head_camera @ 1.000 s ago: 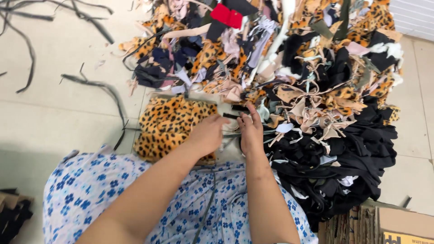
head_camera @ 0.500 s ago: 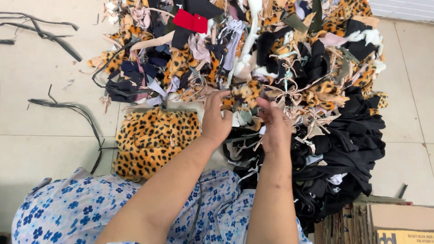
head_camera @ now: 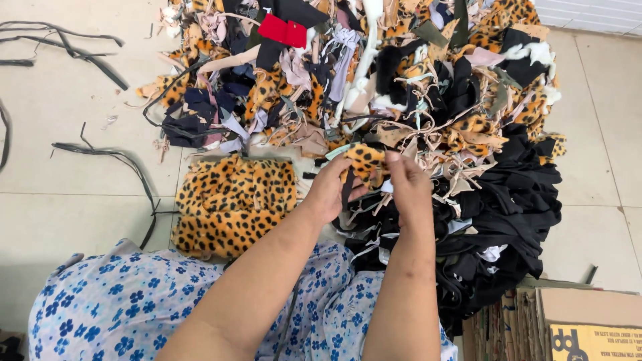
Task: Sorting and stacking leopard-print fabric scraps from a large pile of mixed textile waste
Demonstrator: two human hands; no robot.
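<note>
Countless fabric scraps are lying in a mixed heap [head_camera: 428, 100] on the floor [head_camera: 60, 194], largely unsorted; one leopard-print stack [head_camera: 231, 204] is sitting apart. Left hand [head_camera: 329, 190] and right hand [head_camera: 409, 188] are lifting a leopard-print scrap [head_camera: 363, 160], fingers clamped on it.

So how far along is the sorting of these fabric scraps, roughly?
Early, by the look of it. Done: a small stack of leopard-print pieces lies apart on the floor beside the heap. In hand: the left hand and right hand pinch one leopard-print scrap between them. Left: the big mixed scrap heap of black, beige and leopard offcuts, with more leopard bits showing in it.
</note>
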